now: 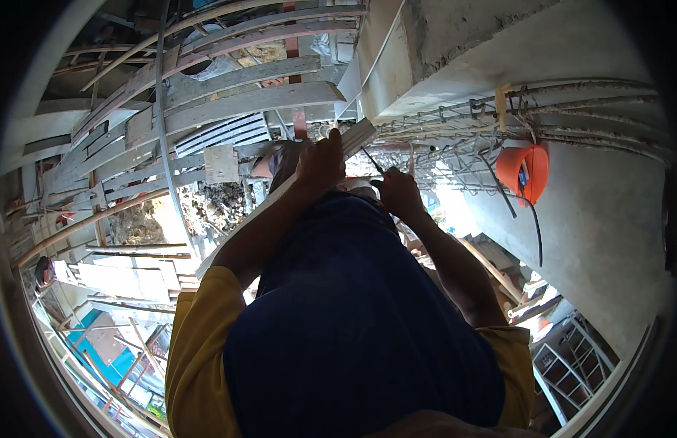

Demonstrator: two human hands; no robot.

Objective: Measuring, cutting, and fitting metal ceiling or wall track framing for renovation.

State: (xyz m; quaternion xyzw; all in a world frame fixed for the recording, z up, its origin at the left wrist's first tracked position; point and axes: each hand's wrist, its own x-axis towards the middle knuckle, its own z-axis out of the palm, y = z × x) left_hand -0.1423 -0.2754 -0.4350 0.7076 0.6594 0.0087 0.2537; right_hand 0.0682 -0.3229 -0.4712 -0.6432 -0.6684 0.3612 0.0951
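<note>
One broad grey concrete wall (601,219) fills the right of my view, and weathered planks (240,104) stretch across the upper left, their gaps opening onto rubble (218,208). Between them I look down over a dark blue garment (360,314) with yellow sleeves (207,343). A bundle of steel bars (601,117) runs along the wall's upper edge toward the middle, and an orange bucket (508,169) sits tilted just below it, something blue inside.

Next in size is the long pale strip (359,139), right ahead of the body. I read its long axis as a diagonal: the far end points up and right, toward the bars, and what looks like its other end emerges beside the left forearm. The left hand (322,162) is on it, fingers closed over it a little short of that far end, so it is the nearer hand. The right hand (398,193) is off the strip's right-hand edge, closed around a thin dark tool (375,163). That tool slants up and left, across the strip's axis, its tip at the near edge; I cannot tell whether they touch.
</note>
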